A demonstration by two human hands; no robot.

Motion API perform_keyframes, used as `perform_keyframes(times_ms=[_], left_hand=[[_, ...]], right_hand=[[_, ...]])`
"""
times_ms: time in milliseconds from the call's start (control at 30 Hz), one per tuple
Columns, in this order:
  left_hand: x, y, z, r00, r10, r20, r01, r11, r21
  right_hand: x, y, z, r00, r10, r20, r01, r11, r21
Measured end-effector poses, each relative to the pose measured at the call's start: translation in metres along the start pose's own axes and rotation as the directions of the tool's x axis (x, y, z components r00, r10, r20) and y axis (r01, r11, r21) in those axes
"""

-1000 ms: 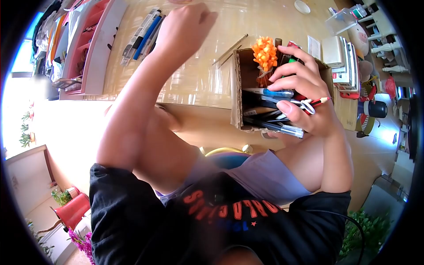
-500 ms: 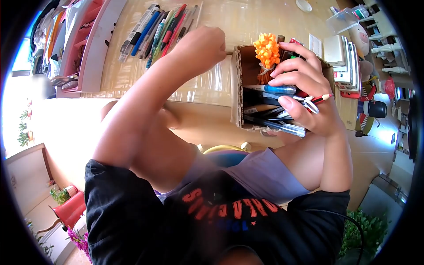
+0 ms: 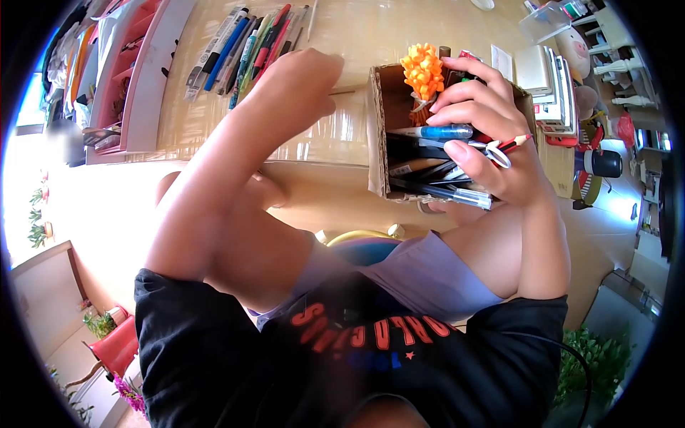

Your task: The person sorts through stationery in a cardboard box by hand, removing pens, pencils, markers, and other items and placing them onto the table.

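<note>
My left hand is closed above the table. A thin stick-like thing, too slim to identify, juts from its fingers towards the box. My right hand reaches over the right side of a cardboard box, its fingers apart and curved over the contents. Inside stand an orange flower-like bundle, a blue-capped pen and several dark pens. A red-and-black pencil and a white ring show between right thumb and forefinger. My right palm hides part of the box.
Several pens and markers lie side by side on the table, and a thin stick lies to their right. A pink-and-white shelf unit stands left. Books are stacked to the right, near a black-lidded container.
My left hand has drawn left and slightly down, away from the box, with the thin stick-like thing moving along. My right hand keeps its place over the box. The whole view has shifted slightly.
</note>
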State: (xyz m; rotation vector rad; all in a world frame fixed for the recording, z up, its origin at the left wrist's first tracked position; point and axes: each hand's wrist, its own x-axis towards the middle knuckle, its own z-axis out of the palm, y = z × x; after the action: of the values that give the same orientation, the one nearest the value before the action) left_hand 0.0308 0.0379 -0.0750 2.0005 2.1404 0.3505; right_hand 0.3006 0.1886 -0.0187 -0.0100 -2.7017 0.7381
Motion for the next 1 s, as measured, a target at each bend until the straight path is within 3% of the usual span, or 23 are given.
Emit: perform_keyframes(times_ms=[200,333,433,500,567,633,733,1000], left_hand=[[-0.004,-0.004,0.001,0.999,-0.017,0.033,0.016,1.000,0.011],[-0.013,-0.010,-0.012,0.997,0.068,-0.043,-0.067,0.998,0.013],[-0.017,-0.005,-0.034,0.976,0.097,-0.197,-0.101,0.995,-0.009],[-0.020,0.002,-0.048,0.918,0.177,-0.356,-0.183,0.983,0.018],[-0.019,0.008,-0.063,0.758,0.451,-0.471,-0.416,0.891,0.183],[-0.019,0.024,-0.070,0.599,0.596,-0.535,-0.526,0.797,0.298],[-0.021,0.037,-0.068,0.506,0.730,-0.460,-0.635,0.676,0.375],[-0.013,0.040,-0.043,0.555,0.726,-0.405,-0.643,0.684,0.344]], right_hand=[[0.000,0.001,0.001,1.000,-0.023,-0.008,0.023,0.999,-0.022],[-0.001,0.003,0.001,0.999,-0.049,-0.016,0.049,0.999,-0.013],[-0.002,0.004,0.002,0.998,-0.053,-0.023,0.053,0.998,-0.026],[-0.004,0.004,0.002,0.999,-0.045,-0.023,0.044,0.998,-0.041],[-0.006,0.003,0.002,0.999,-0.031,-0.035,0.030,0.999,-0.019],[-0.006,0.003,0.003,0.999,-0.025,-0.045,0.025,1.000,0.003],[-0.005,0.004,0.003,0.998,-0.027,-0.051,0.029,0.999,0.035],[-0.004,0.003,0.003,0.999,-0.030,-0.045,0.030,1.000,-0.003]])
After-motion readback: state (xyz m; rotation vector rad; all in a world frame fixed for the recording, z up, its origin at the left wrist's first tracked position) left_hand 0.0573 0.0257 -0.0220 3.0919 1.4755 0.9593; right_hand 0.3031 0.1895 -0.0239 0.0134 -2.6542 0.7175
